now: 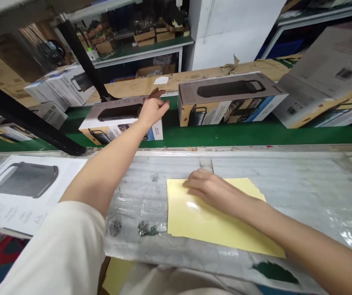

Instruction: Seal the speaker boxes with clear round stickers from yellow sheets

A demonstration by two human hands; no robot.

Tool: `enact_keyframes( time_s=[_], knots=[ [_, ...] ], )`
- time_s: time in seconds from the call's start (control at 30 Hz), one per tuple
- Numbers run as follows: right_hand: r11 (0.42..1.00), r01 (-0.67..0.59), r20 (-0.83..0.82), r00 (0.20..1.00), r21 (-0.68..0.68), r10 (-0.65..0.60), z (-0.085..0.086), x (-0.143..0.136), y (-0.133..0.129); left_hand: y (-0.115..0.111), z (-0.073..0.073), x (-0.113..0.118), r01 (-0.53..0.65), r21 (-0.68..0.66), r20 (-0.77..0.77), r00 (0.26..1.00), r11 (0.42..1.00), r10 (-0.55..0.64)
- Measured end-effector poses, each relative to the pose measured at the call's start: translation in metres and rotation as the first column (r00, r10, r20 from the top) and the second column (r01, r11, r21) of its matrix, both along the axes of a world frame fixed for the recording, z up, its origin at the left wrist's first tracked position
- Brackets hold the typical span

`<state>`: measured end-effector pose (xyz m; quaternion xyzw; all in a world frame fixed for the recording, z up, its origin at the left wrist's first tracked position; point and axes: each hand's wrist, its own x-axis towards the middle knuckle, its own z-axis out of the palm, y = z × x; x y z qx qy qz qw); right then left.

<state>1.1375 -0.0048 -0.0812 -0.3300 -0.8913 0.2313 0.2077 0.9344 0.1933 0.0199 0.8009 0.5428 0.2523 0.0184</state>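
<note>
My left hand (pixel 155 108) reaches out over the right end of a printed box (pixel 119 112) on the green belt. Its fingers curl at that end, by a small brown flap-like piece (pixel 156 93); the exact grip is partly hidden. A stack of yellow sheets (pixel 212 221) lies slightly fanned on the plastic-covered table in front of me. Against its upper part, my right hand (pixel 205 186) has bent, closed fingers at the top sheet. A shiny round patch (pixel 192 205) shows on the yellow surface below these fingers.
Another printed box (pixel 231 100) stands further right on the green belt (pixel 176 133), with larger boxes (pixel 326 82) beyond. A white box (pixel 25 184) lies at the left. A black post (pixel 83 59) rises behind. The table covering (pixel 311 196) is wrinkled and torn.
</note>
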Motion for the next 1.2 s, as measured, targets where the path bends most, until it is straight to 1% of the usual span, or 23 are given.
enact_keyframes(
  time_s=[0.07,0.1,0.13,0.17,0.23,0.27,0.3,0.37,0.4,0.47,0.63,0.8,0.87,0.93,1.1,1.2],
  knots=[
    [0.999,-0.023,0.024,0.999,-0.024,0.023,-0.009,-0.001,-0.022,-0.034,-0.007,0.007,0.117,0.091,0.068,0.990,0.989,-0.124],
    [1.000,-0.015,0.029,0.999,-0.028,0.016,-0.013,-0.003,-0.028,-0.056,-0.013,0.011,0.176,0.083,0.096,0.978,0.981,-0.184],
    [1.000,-0.006,0.029,1.000,-0.028,0.007,-0.017,-0.005,-0.032,-0.079,-0.023,0.014,0.238,0.028,0.119,0.964,0.971,-0.239],
    [1.000,-0.001,0.026,1.000,-0.029,0.002,-0.019,-0.006,-0.034,-0.103,-0.034,0.015,0.312,-0.074,0.135,0.944,0.947,-0.301],
    [0.999,0.012,0.018,1.000,-0.032,-0.012,-0.023,-0.008,-0.039,-0.146,-0.061,0.013,0.426,-0.310,0.156,0.905,0.850,-0.396],
    [0.999,0.022,0.021,1.000,-0.032,-0.021,-0.024,-0.009,-0.042,-0.164,-0.074,0.011,0.445,-0.392,0.162,0.895,0.805,-0.416],
    [0.999,0.032,0.027,0.999,-0.028,-0.032,-0.025,-0.009,-0.045,-0.178,-0.086,0.007,0.447,-0.438,0.164,0.893,0.780,-0.419],
    [0.999,0.053,0.046,0.998,-0.007,-0.053,-0.026,-0.010,-0.052,-0.195,-0.103,0.000,0.434,-0.451,0.167,0.899,0.780,-0.404],
    [0.998,0.060,0.054,0.997,0.004,-0.060,-0.026,-0.010,-0.056,-0.199,-0.107,-0.003,0.431,-0.441,0.164,0.901,0.788,-0.401],
    [0.998,0.067,0.056,0.996,0.015,-0.068,-0.028,-0.012,-0.061,-0.200,-0.111,-0.006,0.437,-0.425,0.152,0.898,0.793,-0.413],
    [0.993,0.107,0.007,0.994,-0.041,-0.107,-0.033,-0.015,-0.063,-0.199,-0.107,-0.005,0.433,-0.415,0.121,0.898,0.800,-0.423],
    [0.967,0.187,-0.020,0.981,-0.172,-0.194,-0.029,-0.011,-0.064,-0.203,-0.106,-0.002,0.395,-0.427,0.093,0.914,0.814,-0.395],
    [0.959,0.200,-0.029,0.977,-0.199,-0.210,-0.029,-0.010,-0.066,-0.203,-0.107,-0.001,0.394,-0.422,0.101,0.916,0.817,-0.389],
    [0.966,0.188,-0.025,0.980,-0.178,-0.196,-0.030,-0.010,-0.066,-0.202,-0.107,0.000,0.399,-0.412,0.113,0.915,0.819,-0.388],
    [0.992,0.122,0.028,0.992,-0.046,-0.121,-0.036,-0.015,-0.062,-0.204,-0.108,0.002,0.403,-0.395,0.117,0.914,0.826,-0.390],
    [0.994,0.096,0.025,0.995,-0.048,-0.095,-0.036,-0.016,-0.058,-0.204,-0.108,0.002,0.409,-0.385,0.123,0.911,0.827,-0.393]
  ],
)
